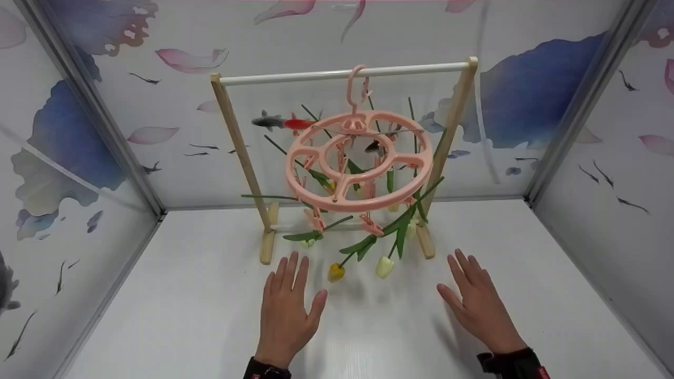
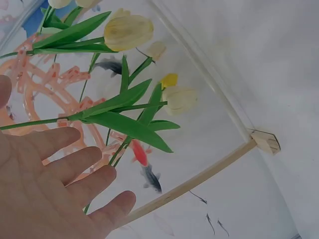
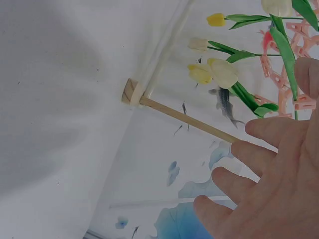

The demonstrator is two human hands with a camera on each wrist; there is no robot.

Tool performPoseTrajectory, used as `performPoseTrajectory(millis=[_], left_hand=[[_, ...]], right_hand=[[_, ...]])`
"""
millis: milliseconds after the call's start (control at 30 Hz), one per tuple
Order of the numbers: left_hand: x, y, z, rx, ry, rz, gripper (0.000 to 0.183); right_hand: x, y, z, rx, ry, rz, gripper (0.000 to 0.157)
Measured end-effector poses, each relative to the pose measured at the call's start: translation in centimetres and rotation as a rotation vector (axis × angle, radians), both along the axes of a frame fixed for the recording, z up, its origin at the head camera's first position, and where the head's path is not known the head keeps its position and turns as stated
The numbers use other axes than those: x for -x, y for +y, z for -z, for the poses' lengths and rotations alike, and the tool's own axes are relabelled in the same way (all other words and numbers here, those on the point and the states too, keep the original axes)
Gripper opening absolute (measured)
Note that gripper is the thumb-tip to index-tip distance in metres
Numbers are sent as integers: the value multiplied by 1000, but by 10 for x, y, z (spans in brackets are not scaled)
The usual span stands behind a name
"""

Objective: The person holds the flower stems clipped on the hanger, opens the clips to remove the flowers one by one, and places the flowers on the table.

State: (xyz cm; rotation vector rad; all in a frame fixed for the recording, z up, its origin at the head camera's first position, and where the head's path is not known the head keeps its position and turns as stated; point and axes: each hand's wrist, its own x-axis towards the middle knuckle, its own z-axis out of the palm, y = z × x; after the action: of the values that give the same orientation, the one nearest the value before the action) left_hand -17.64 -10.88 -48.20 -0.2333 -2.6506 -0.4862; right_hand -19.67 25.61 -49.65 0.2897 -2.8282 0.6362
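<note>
A round pink clip hanger (image 1: 359,202) hangs by its hook from the white rod (image 1: 295,77) of a wooden stand. Artificial tulips are held in its pink clips (image 1: 371,225), several with their heads downward, among them a yellow tulip (image 1: 336,272) and a cream tulip (image 1: 385,267). My left hand (image 1: 287,316) is spread palm down in front of the stand's left foot, holding nothing. On the other side my right hand (image 1: 482,310) has its fingers straight, also holding nothing. In the left wrist view, tulip leaves (image 2: 119,102) show just beyond the fingers.
The stand's wooden posts (image 1: 239,150) rise from feet (image 1: 267,247) on the white table (image 1: 174,295). Printed panels (image 1: 174,121) with petals, fish and blue leaves enclose the back and both sides. Dark bands (image 1: 513,363) circle both wrists.
</note>
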Motion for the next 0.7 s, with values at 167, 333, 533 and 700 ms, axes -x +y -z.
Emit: performPoseTrajectory(millis=[167, 333, 533, 700], left_hand=[[0, 3, -3, -7, 40, 11, 68], [-1, 7, -7, -19, 73, 26, 66], [0, 13, -11, -34, 117, 52, 63], [1, 17, -15, -48, 130, 65, 63]], right_hand=[[-2, -3, -3, 15, -4, 5, 71], [-3, -6, -7, 53, -5, -5, 69], [-5, -11, -12, 97, 7, -23, 68], [-5, -14, -15, 138, -1, -21, 68]])
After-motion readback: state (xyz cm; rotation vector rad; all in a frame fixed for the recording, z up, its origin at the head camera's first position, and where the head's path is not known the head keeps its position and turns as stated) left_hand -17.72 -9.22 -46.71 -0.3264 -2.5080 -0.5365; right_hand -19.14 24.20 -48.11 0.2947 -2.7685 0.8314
